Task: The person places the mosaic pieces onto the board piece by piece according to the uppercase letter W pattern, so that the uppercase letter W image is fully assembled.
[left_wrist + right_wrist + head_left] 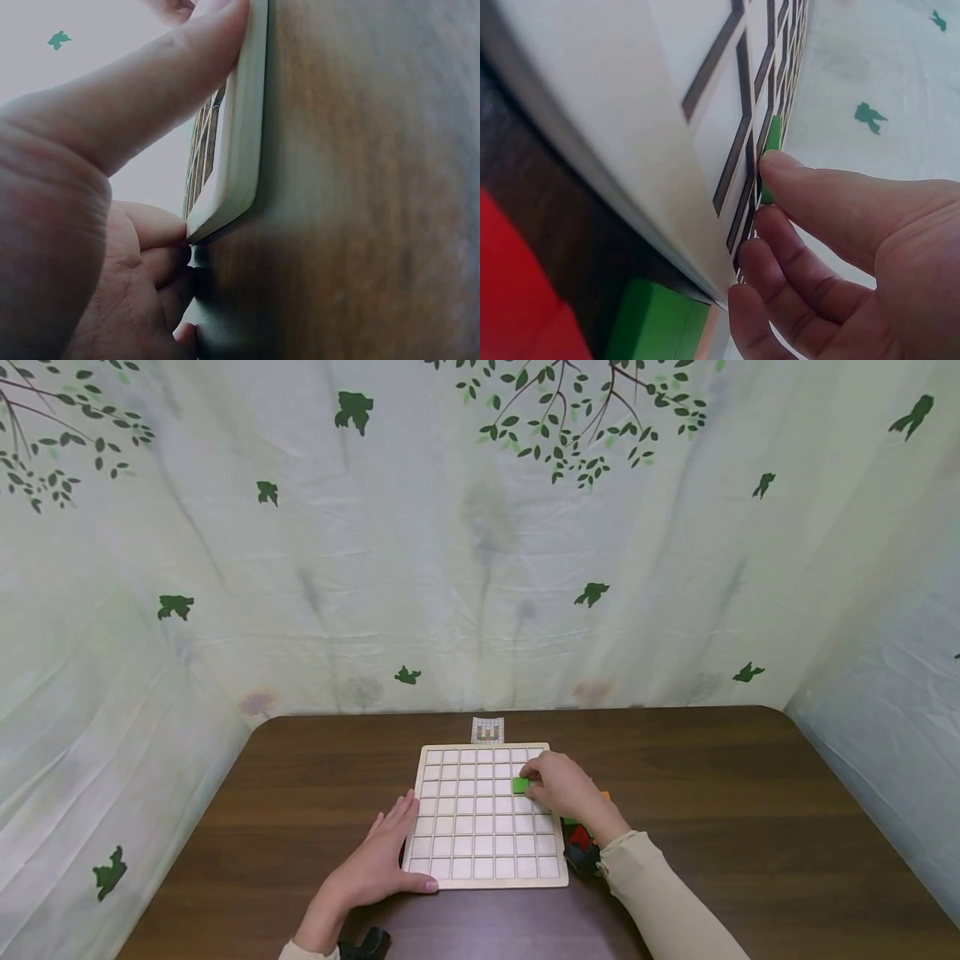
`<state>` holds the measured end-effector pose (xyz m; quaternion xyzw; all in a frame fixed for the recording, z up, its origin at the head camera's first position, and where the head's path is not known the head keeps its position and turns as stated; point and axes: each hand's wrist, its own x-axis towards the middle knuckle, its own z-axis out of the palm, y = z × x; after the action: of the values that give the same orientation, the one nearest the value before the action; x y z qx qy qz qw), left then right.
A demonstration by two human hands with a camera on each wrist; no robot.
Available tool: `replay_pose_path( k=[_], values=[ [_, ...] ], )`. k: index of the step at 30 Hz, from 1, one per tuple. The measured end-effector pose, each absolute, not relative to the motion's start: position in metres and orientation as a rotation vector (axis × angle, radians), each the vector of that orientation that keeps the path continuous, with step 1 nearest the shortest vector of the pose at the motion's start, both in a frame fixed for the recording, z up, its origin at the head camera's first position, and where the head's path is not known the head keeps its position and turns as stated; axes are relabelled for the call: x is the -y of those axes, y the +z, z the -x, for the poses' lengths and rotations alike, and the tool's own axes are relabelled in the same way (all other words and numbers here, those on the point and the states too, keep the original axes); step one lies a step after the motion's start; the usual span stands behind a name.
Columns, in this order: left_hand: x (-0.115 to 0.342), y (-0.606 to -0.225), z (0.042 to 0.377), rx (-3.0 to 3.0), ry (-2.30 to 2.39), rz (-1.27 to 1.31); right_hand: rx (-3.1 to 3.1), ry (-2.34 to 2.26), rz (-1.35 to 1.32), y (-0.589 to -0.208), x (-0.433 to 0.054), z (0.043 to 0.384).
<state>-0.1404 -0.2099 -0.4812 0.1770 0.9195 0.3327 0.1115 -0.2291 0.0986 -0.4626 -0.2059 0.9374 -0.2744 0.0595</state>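
One pale gridded board [466, 824] in the head view, flat on a brown table [315, 785]. Along its left edge, left hand [378, 860], with fingers extended and thumb on the near rim by the corner; thumb well apart from fingers, nothing clasped. Over its far right part, right hand [562, 785], with thumb and forefinger clamped on a green tile [521, 785], above the third row from the far side; cannot tell whether seated in a cell or slightly raised. Just beyond the far edge, a small printed card [488, 731]. Under the right wrist, to the right of the board, a red piece [580, 837] and an orange piece [606, 795], both partly hidden. Behind, pale cloth [420, 552] with green leaf and bird shapes. In the left wrist view, thumb large, tip against the pale rim; fingers beyond, touching near the corner, with table surface blurred at right. In the right wrist view, green tile nearly edge-on, pinched between thumb and forefinger; remaining fingers bent loosely below, close to the board. At lower left, red piece, blurred; just beside the rim, a green block [652, 322].
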Motion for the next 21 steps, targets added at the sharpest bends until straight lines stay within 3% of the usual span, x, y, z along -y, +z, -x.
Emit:
replay_pose_path(
  k=[21],
  values=[
    [0.208,-0.479,0.141,-2.700,0.962,-0.508,-2.776,-1.052,0.501,-0.458,-0.132,0.228]
  ],
)
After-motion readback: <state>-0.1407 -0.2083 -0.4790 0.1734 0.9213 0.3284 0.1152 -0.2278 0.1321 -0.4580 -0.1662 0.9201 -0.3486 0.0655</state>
